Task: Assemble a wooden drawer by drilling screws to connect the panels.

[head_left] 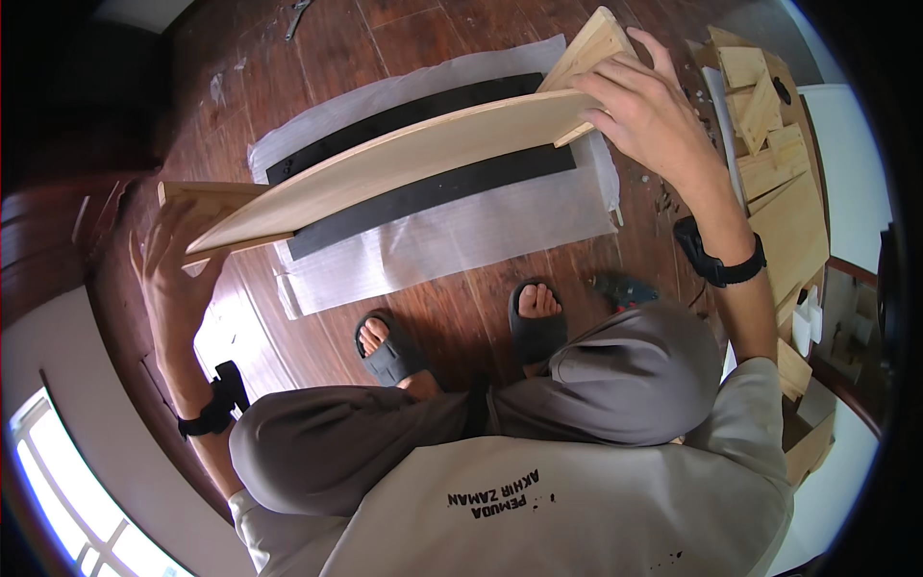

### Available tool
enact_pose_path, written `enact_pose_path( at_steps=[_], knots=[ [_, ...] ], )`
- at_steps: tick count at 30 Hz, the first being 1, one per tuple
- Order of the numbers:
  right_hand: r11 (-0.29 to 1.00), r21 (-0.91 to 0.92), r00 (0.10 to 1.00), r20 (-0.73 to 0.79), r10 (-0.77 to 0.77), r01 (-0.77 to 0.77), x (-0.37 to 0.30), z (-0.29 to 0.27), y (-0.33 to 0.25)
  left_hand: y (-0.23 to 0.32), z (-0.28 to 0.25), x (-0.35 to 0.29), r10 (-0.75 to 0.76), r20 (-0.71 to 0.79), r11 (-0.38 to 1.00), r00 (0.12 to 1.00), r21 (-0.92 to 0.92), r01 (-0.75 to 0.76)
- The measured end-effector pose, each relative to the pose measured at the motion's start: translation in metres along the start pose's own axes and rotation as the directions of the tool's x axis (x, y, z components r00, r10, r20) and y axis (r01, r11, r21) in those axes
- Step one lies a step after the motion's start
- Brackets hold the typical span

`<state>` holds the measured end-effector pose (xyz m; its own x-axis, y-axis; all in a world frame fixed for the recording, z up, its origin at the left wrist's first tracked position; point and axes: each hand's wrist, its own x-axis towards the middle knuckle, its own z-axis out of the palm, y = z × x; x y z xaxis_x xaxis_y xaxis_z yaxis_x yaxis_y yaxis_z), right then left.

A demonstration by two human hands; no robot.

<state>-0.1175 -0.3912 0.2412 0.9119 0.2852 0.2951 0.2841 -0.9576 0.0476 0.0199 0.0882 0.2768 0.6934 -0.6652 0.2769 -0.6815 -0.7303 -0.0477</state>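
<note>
A long pale wooden board (404, 154) stands on edge between my hands, with a short wooden end panel (216, 197) at its left and another wooden end panel (591, 48) at its right. My left hand (178, 260) grips the left end, its thumb low and its fingers along the panel's outer side. My right hand (649, 111) is closed over the right corner where board and panel meet, the thumb on the near side. Below lie a far black strip (404, 120) and a near black strip (433, 197) on a white foam sheet (433, 255). Whether the wood touches them is unclear.
Loose wooden pieces (784, 202) are piled along the right side. A dark power tool (623, 288), partly hidden, lies by my right knee. A metal hand tool (297, 19) rests on the far floor. Small bits lie scattered on the brown floor (663, 207) at right.
</note>
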Motion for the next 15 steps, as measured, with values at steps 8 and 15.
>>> enact_pose_path(
  at_steps=[8,15],
  knots=[
    [0.998,-0.06,1.0,-0.012,0.005,-0.006,-0.003,0.021,0.005,0.01,0.038,0.004,0.061,0.018,0.996,0.998,0.066,-0.062],
    [0.99,-0.134,0.999,0.017,0.042,-0.04,-0.003,0.025,-0.009,0.015,0.033,0.007,0.037,0.104,0.991,0.994,0.128,-0.05]
  ],
)
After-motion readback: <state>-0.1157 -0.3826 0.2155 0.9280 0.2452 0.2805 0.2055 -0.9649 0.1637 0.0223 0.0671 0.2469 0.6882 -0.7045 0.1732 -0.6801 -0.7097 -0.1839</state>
